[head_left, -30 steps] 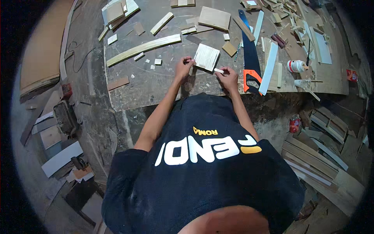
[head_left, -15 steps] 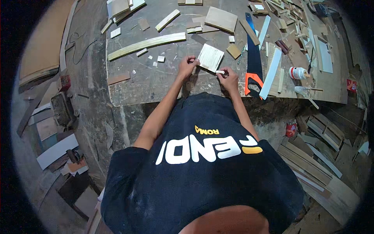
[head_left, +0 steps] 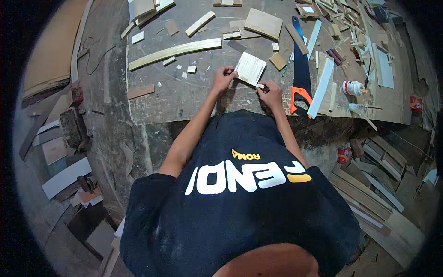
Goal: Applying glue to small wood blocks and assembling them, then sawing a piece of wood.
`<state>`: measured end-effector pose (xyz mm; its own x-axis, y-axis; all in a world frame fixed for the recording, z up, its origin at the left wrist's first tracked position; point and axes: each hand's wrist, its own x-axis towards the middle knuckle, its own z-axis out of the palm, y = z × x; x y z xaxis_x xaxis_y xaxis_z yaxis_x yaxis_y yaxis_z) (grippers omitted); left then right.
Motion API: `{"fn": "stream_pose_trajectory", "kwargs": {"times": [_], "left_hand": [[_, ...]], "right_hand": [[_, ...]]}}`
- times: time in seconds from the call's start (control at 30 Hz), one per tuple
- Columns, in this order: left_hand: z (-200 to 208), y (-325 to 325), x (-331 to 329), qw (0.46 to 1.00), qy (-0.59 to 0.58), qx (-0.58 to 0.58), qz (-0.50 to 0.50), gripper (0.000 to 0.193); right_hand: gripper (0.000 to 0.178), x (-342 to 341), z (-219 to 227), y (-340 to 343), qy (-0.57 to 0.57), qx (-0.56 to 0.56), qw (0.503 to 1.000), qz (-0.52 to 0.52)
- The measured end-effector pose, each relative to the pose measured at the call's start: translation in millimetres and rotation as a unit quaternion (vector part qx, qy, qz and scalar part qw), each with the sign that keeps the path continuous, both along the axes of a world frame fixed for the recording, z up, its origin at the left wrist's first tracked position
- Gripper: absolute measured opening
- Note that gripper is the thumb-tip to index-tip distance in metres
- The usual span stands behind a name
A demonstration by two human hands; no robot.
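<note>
A pale square wooden block (head_left: 250,68) sits at a slant on the worktable, close to the table's near edge. My left hand (head_left: 223,79) pinches its left corner between thumb and fingers. At its near right corner my right hand (head_left: 270,93) is closed on a small pale wood piece (head_left: 261,86), which touches or nearly touches the block's edge. The fingers of my right hand hide much of that piece. Just beyond the block lie a small brown wood block (head_left: 278,61) and a thin grey strip (head_left: 236,46).
Right of my hands lies a handsaw with an orange handle (head_left: 301,100), beside a white strip (head_left: 320,87). Farther right are a white glue bottle (head_left: 353,87) and many offcuts. A long wooden batten (head_left: 175,54) crosses the left side. The worktable's near edge (head_left: 157,123) runs before my body.
My right hand has shifted very slightly at the block's near corner. The whole view has moved a little; both hands keep their hold.
</note>
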<state>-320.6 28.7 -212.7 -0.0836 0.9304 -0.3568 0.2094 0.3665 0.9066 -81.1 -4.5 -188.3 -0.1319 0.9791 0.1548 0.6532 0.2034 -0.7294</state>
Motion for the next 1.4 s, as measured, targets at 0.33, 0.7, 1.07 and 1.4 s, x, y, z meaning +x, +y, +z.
{"fn": "stream_pose_trajectory", "kwargs": {"times": [0.33, 0.7, 1.07, 1.4], "left_hand": [[-20.1, 0.6, -1.8, 1.000, -0.010, 0.006, -0.010, 0.046], [-5.8, -2.9, 2.3, 1.000, 0.006, 0.025, -0.007, 0.040], [-11.4, -4.2, 1.0, 0.998, 0.013, 0.052, -0.015, 0.039], [-4.7, -4.2, -0.1, 0.999, 0.034, 0.009, -0.026, 0.045]], "right_hand": [[0.023, -4.5, 3.6, 0.9, 0.005, -0.047, 0.999, -0.005], [0.025, -7.5, 5.0, 2.0, 0.034, -0.039, 0.999, -0.013], [0.027, -12.2, 6.0, -3.1, 0.060, -0.069, 0.995, -0.032], [0.025, -14.9, 8.7, -1.9, 0.064, -0.088, 0.994, -0.032]]}}
